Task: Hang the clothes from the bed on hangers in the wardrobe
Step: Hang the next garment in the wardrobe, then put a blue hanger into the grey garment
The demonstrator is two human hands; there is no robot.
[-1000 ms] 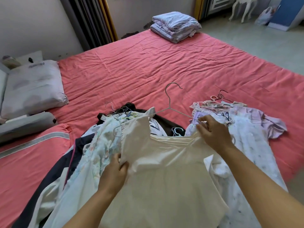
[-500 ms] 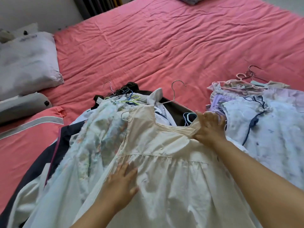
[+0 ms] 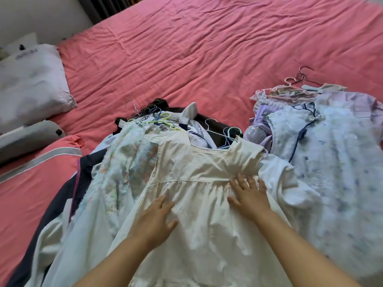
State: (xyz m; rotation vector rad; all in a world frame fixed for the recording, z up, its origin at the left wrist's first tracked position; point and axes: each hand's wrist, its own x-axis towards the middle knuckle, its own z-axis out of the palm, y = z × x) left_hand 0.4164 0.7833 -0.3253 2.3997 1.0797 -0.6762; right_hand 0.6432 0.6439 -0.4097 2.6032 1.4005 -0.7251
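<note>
A cream dress point(image 3: 196, 168) lies flat on top of a pile of clothes on the pink bed point(image 3: 207, 48), with a wire hanger point(image 3: 215, 129) at its neckline. My left hand point(image 3: 154, 219) rests flat on the dress's skirt, fingers straight. Near the gathered waist seam my right hand point(image 3: 248, 195) presses down on the cloth with spread fingers. To the left lies a pale floral garment point(image 3: 116, 172). On the right a light blue dress with dark trim point(image 3: 323, 154) tops a second pile.
Several coloured hangers point(image 3: 157, 119) poke out behind the left pile, and pink hangers point(image 3: 296, 88) lie at the top of the right pile. A grey pillow point(image 3: 31, 83) and a folded pink blanket point(image 3: 31, 183) sit at the left.
The dress, held up a second ago, now lies flat. My right hand has slid from the right shoulder strap down to the waist seam. My left hand stays flat on the skirt.
</note>
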